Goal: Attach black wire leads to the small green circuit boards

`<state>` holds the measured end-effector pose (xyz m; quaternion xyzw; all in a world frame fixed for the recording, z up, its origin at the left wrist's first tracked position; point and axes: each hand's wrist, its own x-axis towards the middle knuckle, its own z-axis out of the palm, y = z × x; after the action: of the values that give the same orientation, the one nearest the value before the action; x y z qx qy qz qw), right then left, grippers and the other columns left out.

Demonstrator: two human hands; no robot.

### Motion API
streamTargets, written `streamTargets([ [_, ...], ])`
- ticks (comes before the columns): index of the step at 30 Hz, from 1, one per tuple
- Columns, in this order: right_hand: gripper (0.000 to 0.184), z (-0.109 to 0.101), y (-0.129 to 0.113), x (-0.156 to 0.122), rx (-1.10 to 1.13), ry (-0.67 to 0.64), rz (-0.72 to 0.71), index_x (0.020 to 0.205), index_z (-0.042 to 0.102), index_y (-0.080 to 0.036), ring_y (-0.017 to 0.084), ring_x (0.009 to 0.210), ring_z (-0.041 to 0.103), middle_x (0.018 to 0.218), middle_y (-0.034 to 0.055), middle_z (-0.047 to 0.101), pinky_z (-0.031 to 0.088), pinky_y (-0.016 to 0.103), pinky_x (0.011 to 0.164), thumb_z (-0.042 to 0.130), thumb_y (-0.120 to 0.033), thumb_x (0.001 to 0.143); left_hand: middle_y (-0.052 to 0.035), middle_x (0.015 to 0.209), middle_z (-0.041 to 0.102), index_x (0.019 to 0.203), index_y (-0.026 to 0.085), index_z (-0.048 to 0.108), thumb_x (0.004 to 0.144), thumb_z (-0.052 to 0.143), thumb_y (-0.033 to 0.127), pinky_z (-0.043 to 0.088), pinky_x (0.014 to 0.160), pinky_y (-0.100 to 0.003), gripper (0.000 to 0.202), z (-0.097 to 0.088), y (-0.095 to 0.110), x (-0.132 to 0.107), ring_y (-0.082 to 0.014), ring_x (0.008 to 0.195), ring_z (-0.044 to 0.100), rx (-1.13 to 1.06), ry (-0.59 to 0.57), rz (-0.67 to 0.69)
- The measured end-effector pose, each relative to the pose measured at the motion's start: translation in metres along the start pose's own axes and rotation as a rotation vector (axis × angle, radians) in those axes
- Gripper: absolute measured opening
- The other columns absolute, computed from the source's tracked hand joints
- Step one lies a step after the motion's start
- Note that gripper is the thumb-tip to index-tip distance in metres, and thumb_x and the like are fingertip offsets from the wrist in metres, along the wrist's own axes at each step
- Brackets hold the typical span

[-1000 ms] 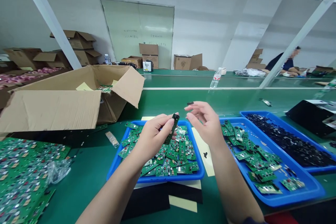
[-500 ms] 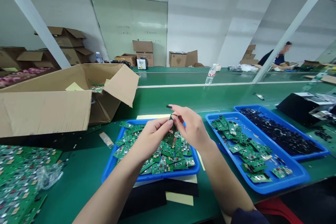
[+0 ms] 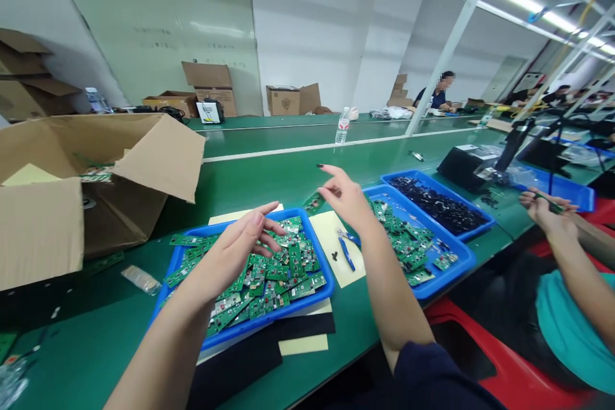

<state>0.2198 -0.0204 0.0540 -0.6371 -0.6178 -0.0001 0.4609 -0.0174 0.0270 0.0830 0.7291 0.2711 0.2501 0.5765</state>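
Tray of circuit boards, open carton

An electronics assembly workshop, on a factory line: long green-topped workbenches run under fluorescent tubes and white metal posts, blue plastic trays hold heaps of small circuit boards and loose black parts, blue-handled cutters lie close by, and co-workers sit along the benches, with cardboard cartons around
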Motion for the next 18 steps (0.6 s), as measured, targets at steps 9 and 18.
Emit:
streamTargets([
  [9, 0.048, -0.058, 0.107, -0.067, -0.552, -0.024, 0.68, 0.13, 0.043, -0.009, 0.025, 0.087, 0.062, 0.085, 0.0108, 0.068, 0.043, 0.033, 0.079, 0.048, -0.016, 0.083, -0.0109, 0.094, 0.066, 0.114, 0.017, 0.063, 0.082, 0.043, 0.064, 0.054, 0.066, -0.03, 0.06, -0.014, 0.009, -0.009, -0.019, 0.077, 0.063, 0.058, -0.089, 0.163],
  [18, 0.04, -0.036, 0.085, -0.085, -0.526, -0.035, 0.606, 0.116, 0.058, -0.006, 0.027, 0.105, 0.057, 0.119, 0.0219, 0.058, 0.041, 0.036, 0.09, 0.039, -0.027, 0.089, -0.0087, 0.092, 0.069, 0.112, 0.022, 0.067, 0.082, 0.051, 0.052, 0.053, 0.07, -0.031, 0.045, -0.018, 0.029, -0.04, -0.0223, 0.08, 0.063, 0.157, -0.002, 0.2],
])
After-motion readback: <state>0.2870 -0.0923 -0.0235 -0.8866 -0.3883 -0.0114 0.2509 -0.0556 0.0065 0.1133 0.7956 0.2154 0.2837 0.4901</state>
